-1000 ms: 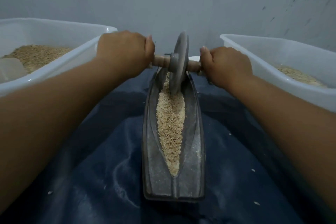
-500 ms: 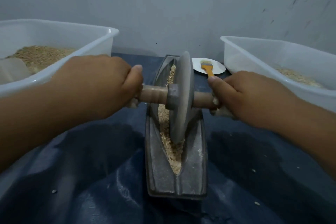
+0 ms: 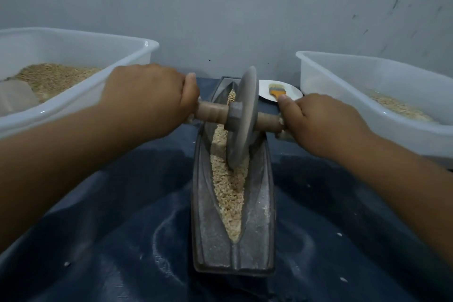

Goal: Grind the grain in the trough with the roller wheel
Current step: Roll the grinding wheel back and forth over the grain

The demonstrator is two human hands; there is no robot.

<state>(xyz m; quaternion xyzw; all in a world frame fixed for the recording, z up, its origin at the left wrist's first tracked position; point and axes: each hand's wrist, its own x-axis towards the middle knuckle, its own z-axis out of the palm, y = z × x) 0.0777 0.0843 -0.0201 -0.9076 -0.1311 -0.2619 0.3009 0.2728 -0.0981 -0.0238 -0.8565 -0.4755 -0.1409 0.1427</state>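
A long grey boat-shaped trough (image 3: 259, 228) lies lengthwise in front of me on a dark blue cloth. Pale crushed grain (image 3: 229, 193) fills its narrow groove. A grey roller wheel (image 3: 241, 117) stands on edge in the groove, a little past the trough's middle, on a wooden axle. My left hand (image 3: 147, 95) grips the axle's left end, fingers curled round it. On the other side my right hand (image 3: 321, 120) grips the axle's right end.
A white plastic tub (image 3: 73, 103) with grain stands at the left, and a second white tub (image 3: 367, 95) with grain at the right. Behind the trough a white plate (image 3: 291, 92) carries an orange-handled brush (image 3: 277, 91). A grey wall rises close behind.
The wheel rolled from the far end toward me, then back away to just past the middle. Both hands stayed on the axle.
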